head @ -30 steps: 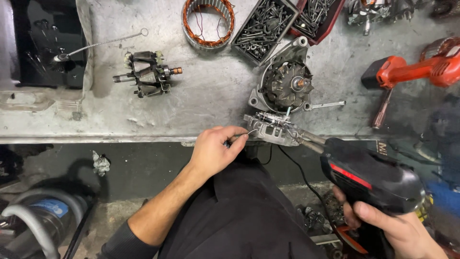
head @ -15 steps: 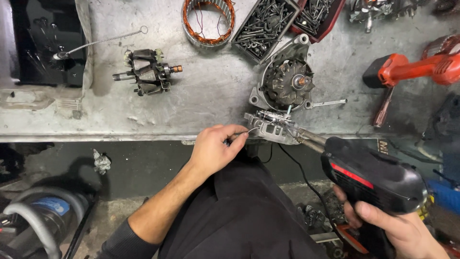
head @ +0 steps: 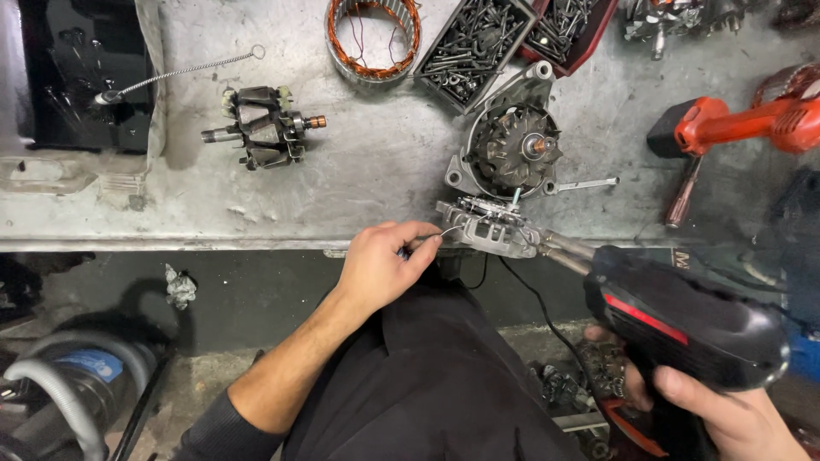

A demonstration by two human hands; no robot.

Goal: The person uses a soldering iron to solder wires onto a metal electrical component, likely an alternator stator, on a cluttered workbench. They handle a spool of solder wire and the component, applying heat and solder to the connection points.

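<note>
Grey steel counter (head: 384, 162): one rectifier plate (head: 489, 229) at front edge. Left hand (head: 380, 265), one, pinched shut on one solder wire (head: 444, 232) reaching the plate. Right hand (head: 735, 414), one, closed around one black soldering gun (head: 683, 320), tip at plate. Behind: one alternator housing (head: 512, 149), one rotor (head: 265, 128), one stator (head: 373, 38), two screw trays (head: 487, 47).

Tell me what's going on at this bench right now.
A person is soldering at the bench edge. The left hand pinches a thin wire against a small metal part, and the right hand holds a black soldering gun with its tip on that part. An alternator housing sits just behind; a rotor lies farther left.
</note>
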